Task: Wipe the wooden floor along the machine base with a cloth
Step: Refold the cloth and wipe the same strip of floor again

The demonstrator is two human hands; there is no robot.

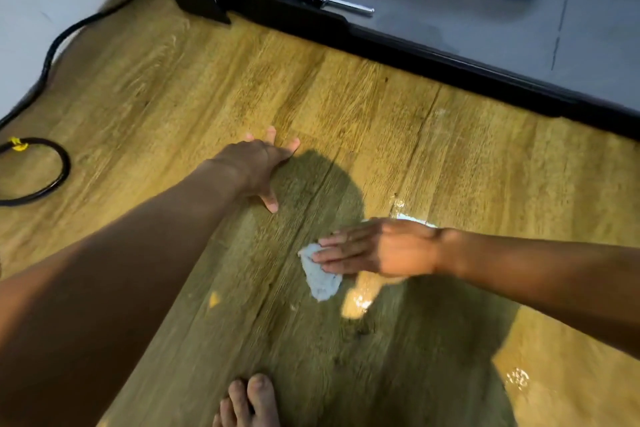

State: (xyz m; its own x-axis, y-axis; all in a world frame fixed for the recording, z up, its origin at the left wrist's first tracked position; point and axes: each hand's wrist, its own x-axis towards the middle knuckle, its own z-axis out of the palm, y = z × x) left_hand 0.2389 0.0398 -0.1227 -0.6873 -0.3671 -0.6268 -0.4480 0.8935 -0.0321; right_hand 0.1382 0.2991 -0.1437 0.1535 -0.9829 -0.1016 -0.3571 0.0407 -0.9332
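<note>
Flat-fingered, the right hand (377, 248) presses a crumpled pale-blue cloth (320, 279) onto the yellow-brown wooden floor (346, 107) — left hand (261, 163) splayed, braced on the boards.

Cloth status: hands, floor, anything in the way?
Left hand flat on wooden floor. Right hand presses cloth flat, short of machine base. Black cable far left, apart from cloth.
</note>
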